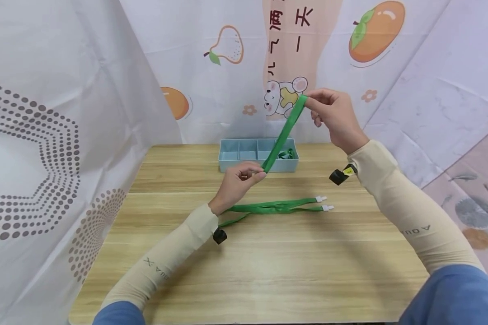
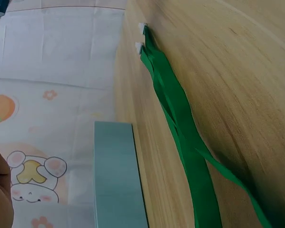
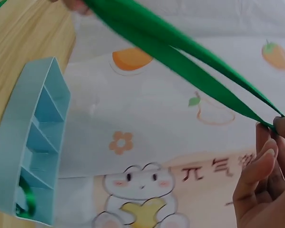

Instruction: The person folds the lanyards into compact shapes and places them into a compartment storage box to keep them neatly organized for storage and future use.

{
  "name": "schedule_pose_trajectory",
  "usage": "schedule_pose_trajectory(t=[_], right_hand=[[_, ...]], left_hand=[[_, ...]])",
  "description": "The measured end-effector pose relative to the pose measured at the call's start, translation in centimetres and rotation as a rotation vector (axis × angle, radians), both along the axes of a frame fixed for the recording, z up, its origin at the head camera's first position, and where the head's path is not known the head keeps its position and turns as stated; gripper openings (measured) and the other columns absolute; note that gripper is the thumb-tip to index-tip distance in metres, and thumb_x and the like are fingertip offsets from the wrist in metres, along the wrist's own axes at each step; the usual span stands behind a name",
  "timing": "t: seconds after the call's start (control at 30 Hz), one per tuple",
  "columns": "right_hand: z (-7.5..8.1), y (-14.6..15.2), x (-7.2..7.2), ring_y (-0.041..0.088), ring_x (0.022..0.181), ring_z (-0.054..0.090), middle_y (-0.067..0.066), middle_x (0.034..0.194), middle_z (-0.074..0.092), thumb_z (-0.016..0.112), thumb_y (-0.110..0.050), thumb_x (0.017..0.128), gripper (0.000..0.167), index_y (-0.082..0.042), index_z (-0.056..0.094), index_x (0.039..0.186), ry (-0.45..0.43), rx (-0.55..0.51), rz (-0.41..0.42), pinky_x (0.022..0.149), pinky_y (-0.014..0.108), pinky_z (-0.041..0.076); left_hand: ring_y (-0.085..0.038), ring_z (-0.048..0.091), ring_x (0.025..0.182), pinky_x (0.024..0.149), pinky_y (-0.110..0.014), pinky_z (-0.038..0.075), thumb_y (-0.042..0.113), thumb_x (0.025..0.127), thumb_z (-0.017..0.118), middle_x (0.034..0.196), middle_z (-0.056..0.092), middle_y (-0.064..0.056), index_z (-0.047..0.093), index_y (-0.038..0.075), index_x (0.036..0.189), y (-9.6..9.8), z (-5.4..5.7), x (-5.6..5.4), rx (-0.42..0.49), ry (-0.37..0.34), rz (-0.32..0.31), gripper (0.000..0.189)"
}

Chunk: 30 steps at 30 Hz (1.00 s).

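A flat green lanyard strap (image 1: 283, 135), doubled over, is stretched slantwise in the air between both hands. My right hand (image 1: 335, 115) pinches its upper end between thumb and fingers, high in front of the backdrop. Lower and to the left, my left hand (image 1: 239, 183) pinches the other end, in front of the box. In the right wrist view the two layers of the strap (image 3: 180, 61) part slightly near the right fingertips. Beneath the left hand, green lanyards (image 1: 274, 208) with white plastic clips (image 1: 325, 208) lie across the table, the clips pointing right.
A light blue box (image 1: 282, 166) with several compartments stands at the table's back edge. Coiled green strap (image 1: 286, 154) sits in its rightmost compartment. Printed cloth (image 1: 223, 90) hangs behind the wooden table (image 1: 260, 266). A black wrist camera (image 1: 339, 177) hangs under the right wrist.
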State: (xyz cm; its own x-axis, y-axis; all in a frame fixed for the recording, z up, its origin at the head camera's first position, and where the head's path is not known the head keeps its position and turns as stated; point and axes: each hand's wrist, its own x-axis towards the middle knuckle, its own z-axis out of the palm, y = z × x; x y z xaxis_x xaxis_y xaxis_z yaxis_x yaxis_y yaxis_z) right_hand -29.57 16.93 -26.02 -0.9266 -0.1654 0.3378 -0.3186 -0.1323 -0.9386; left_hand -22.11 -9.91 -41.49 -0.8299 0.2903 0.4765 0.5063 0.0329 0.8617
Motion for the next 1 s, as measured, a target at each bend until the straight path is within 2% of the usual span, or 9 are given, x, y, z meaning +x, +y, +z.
schedule_pose_trajectory(t=[0.2,0.37,0.43,0.6,0.67,0.83,0.9,1.0], right_hand=[[1.5,-1.4,1.8,0.017,0.065,0.050,0.009,0.091,0.069,0.079,-0.012,0.093,0.019,-0.001,0.078,0.108,0.127,0.107,-0.011,0.050,0.019,0.042],[2.1,-1.8,2.6,0.019,0.062,0.047,0.011,0.085,0.067,0.076,-0.010,0.094,0.014,-0.001,0.079,0.105,0.220,0.174,-0.014,0.050,0.021,0.040],[2.2,-1.9,2.8,0.019,0.060,0.045,0.012,0.081,0.065,0.077,-0.010,0.094,0.014,-0.001,0.080,0.105,0.240,0.187,-0.008,0.050,0.023,0.039],[2.2,-2.1,3.1,0.020,0.061,0.045,0.011,0.077,0.061,0.078,-0.011,0.093,0.017,0.000,0.080,0.106,0.237,0.191,0.034,0.050,0.024,0.037],[2.2,-2.3,3.3,0.020,0.062,0.045,0.010,0.077,0.062,0.078,-0.011,0.093,0.017,0.001,0.079,0.106,0.227,0.179,0.053,0.049,0.024,0.037],[2.5,-2.7,3.7,0.020,0.061,0.046,0.010,0.079,0.066,0.078,-0.009,0.093,0.015,0.001,0.079,0.104,0.228,0.155,0.077,0.049,0.025,0.037],[2.7,-2.7,3.7,0.020,0.060,0.046,0.011,0.079,0.067,0.078,-0.008,0.093,0.014,0.001,0.079,0.104,0.239,0.155,0.077,0.049,0.025,0.037],[3.0,-2.6,3.6,0.020,0.060,0.046,0.010,0.078,0.066,0.078,-0.007,0.093,0.014,0.002,0.079,0.104,0.249,0.154,0.070,0.049,0.025,0.037]], left_hand=[[-0.033,0.055,0.069,0.057,-0.029,0.045,0.007,0.097,0.073,0.128,0.065,-0.005,0.079,0.003,0.105,0.3,0.0,-0.1,-0.027,0.003,-0.036,0.011],[-0.025,0.060,0.077,0.060,-0.030,0.048,0.012,0.100,0.071,0.125,0.063,-0.004,0.078,0.003,0.104,0.8,0.1,-0.1,-0.060,0.003,-0.063,0.013],[-0.023,0.062,0.080,0.062,-0.030,0.048,0.015,0.101,0.070,0.131,0.058,-0.006,0.078,0.004,0.104,1.0,0.1,-0.2,-0.063,0.019,-0.065,0.015],[-0.021,0.065,0.078,0.062,-0.032,0.049,0.019,0.101,0.070,0.149,0.047,0.003,0.080,0.008,0.103,1.4,0.2,-0.3,-0.044,0.044,-0.054,0.015],[-0.018,0.066,0.087,0.064,-0.034,0.052,0.017,0.100,0.071,0.147,0.051,0.005,0.081,0.008,0.103,1.5,0.1,-0.2,-0.033,0.032,-0.055,0.014],[-0.018,0.064,0.096,0.066,-0.039,0.054,0.009,0.100,0.069,0.125,0.068,-0.005,0.080,0.003,0.104,1.7,-0.2,0.1,0.006,0.013,-0.087,0.013],[-0.021,0.063,0.089,0.067,-0.036,0.053,0.006,0.100,0.068,0.119,0.070,-0.008,0.079,0.001,0.105,1.7,-0.3,0.4,0.025,0.018,-0.103,0.013],[-0.020,0.063,0.089,0.069,-0.033,0.054,0.005,0.101,0.066,0.115,0.071,-0.011,0.078,0.000,0.106,1.8,-0.2,0.7,0.048,0.027,-0.117,0.014]])
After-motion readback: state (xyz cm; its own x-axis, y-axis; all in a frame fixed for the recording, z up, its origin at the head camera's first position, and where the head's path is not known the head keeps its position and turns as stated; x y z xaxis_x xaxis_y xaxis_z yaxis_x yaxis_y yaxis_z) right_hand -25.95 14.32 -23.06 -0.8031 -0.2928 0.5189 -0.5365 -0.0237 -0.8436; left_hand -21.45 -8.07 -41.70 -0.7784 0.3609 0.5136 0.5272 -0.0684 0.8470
